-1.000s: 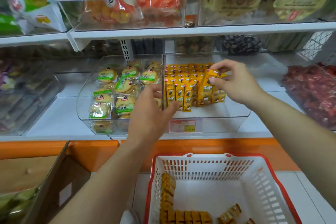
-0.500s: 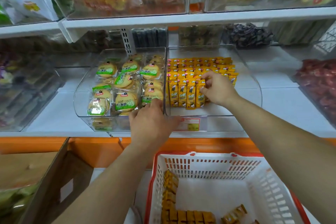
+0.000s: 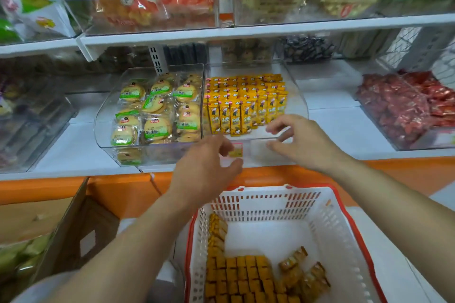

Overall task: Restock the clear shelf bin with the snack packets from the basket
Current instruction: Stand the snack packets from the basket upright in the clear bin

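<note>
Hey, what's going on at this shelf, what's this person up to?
A person is restocking the clear shelf bin with yellow snack packets from the white basket below it. Rows of packets stand along the bin's back and left, and its front right is bare. The left hand and right hand hover at the bin's front edge, both holding nothing. Many loose packets lie in the basket.
</note>
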`<state>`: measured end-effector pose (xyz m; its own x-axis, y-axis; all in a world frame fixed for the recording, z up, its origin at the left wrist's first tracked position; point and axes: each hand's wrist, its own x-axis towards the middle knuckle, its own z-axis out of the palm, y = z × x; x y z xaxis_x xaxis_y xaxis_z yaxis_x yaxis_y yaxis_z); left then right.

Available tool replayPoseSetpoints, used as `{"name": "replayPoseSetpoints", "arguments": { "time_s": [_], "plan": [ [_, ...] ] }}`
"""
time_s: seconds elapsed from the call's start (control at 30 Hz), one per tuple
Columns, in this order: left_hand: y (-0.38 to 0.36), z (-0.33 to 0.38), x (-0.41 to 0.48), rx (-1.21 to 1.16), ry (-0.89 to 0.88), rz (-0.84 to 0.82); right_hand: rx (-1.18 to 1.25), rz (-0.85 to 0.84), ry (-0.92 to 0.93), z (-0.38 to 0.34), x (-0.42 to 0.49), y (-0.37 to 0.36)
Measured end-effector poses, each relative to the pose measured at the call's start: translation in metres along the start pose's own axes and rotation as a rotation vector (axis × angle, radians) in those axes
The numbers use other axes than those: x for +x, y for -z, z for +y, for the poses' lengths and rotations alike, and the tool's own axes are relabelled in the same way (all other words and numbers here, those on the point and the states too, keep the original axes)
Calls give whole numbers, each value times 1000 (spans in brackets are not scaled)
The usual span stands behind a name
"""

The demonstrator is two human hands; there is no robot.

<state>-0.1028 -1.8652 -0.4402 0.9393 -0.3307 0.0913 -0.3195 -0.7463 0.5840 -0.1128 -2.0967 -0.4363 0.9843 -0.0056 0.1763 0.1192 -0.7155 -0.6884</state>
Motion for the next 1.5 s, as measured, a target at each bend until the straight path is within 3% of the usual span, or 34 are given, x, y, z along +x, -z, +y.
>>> {"name": "replayPoseSetpoints", "arguments": {
  "time_s": [0.27, 0.5, 0.7, 0.9, 1.03, 1.17, 1.33, 1.5],
  "plan": [
    [-114, -30, -17, 379, 46, -519, -15, -318, -417, 128, -80, -72],
    [-235, -98, -27, 306, 172, -760, -9, -417, -743, 252, -143, -150],
    [-312, -136, -39, 179, 246, -823, 26, -630, -719, 293, -163, -198],
    [-339, -157, -46, 180, 244, -929, -125, -1067, -618, 301, -169, -218],
    [-337, -161, -48, 102, 239, -891, -426, -1025, -413, 297, -170, -227],
    [-334, -159, -52, 60, 192, -976, -636, -1003, -276, 291, -164, -227],
    [-340, -162, -53, 129, 132, -987, -536, -1044, -271, 293, -159, -229],
    [-344, -170, -48, 13, 231, -935, -453, -884, -424, 307, -155, -226]
  ]
}}
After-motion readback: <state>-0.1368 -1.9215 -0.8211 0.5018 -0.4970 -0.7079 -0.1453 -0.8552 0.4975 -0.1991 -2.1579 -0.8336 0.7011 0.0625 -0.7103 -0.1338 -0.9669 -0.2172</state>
